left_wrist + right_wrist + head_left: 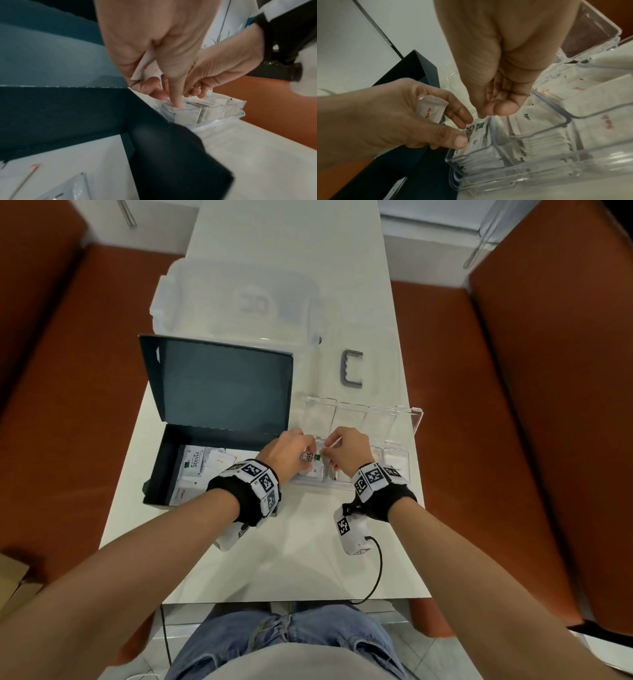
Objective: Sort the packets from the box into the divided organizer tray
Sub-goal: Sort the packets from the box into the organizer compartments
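Both hands meet over the leftmost compartment of the clear divided tray, whose compartments hold upright white packets. My left hand keeps a red-lettered packet tucked under its curled fingers, while its thumb and forefinger touch a Stevia packet standing in that compartment. My right hand pinches the top edge of the same Stevia packet between thumb and fingertip. The dark open box to the left still holds packets, among them another Stevia one.
The tray's clear lid lies open behind it. A grey C-shaped handle and a large clear plastic container sit farther back. Orange benches flank the white table. A black cable runs off the near edge.
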